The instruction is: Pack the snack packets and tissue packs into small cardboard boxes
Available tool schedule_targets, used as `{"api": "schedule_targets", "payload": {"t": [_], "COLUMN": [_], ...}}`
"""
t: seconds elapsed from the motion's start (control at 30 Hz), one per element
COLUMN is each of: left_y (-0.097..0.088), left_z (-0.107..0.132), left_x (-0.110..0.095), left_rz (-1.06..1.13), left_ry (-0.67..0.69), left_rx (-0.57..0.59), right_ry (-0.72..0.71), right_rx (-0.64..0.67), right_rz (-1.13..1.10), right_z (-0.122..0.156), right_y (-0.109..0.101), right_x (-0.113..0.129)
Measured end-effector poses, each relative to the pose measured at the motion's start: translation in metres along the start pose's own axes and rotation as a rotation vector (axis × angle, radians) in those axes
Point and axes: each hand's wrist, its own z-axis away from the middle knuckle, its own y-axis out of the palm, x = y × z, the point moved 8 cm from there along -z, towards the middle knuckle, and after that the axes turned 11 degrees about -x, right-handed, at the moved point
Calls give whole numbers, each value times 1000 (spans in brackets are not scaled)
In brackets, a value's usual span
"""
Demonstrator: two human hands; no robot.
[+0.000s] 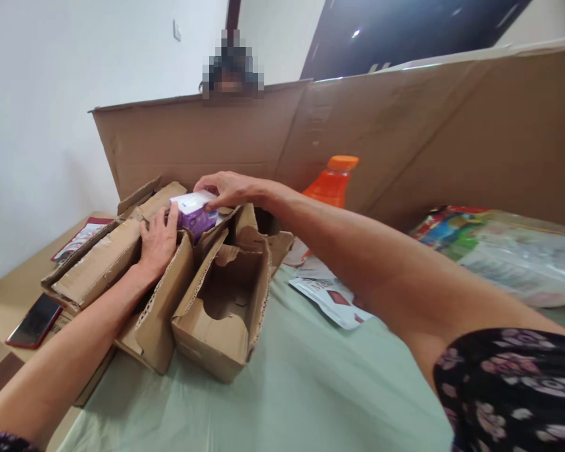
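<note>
A white-and-purple packet point(195, 213), seemingly a small soft pack or box, sits at the far end of the cardboard compartments. My right hand point(223, 188) grips its right and back side, thumb in front and fingers behind. My left hand point(157, 243) lies over the neighbouring compartment with its fingers apart, the thumb against the packet's left side. Some left fingertips dip behind cardboard and are partly hidden. Nearest me is an open cardboard bin point(226, 295) with a cut-out front. A second long cardboard bin point(157, 320) stands left of it, below my left wrist.
An orange bottle point(332, 182) and white printed pouches point(332, 301) lie beyond my right forearm. Plastic-wrapped colourful packs point(513, 251) are at the right. A phone point(35, 320) and a printed packet point(80, 238) rest at the left. A tall cardboard panel point(207, 135) stands behind; a person is beyond it.
</note>
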Motion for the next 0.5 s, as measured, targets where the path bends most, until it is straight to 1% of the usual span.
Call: {"api": "schedule_targets", "payload": {"t": [0.1,0.17,0.23,0.33,0.4,0.5], "left_y": [-2,-1,0,2,2,2], "left_z": [-1,-3,-3,-2,-1,2], "left_x": [2,2,3,3,2,-2], "left_rz": [27,49,68,80,78,74], "left_ry": [10,32,61,93,101,109], "left_rx": [-9,-6,2,12,16,30], "right_ry": [66,119,192,306,318,228], "right_rx": [-156,-272,-379,-508,-538,-536], "right_rz": [-88,-134,-161,-193,-158,-45], "right_z": [16,35,63,125,170,229], "right_y": [-42,-74,-106,-145,-160,-167], "right_x": [0,-8,-24,-56,-77,-100]}}
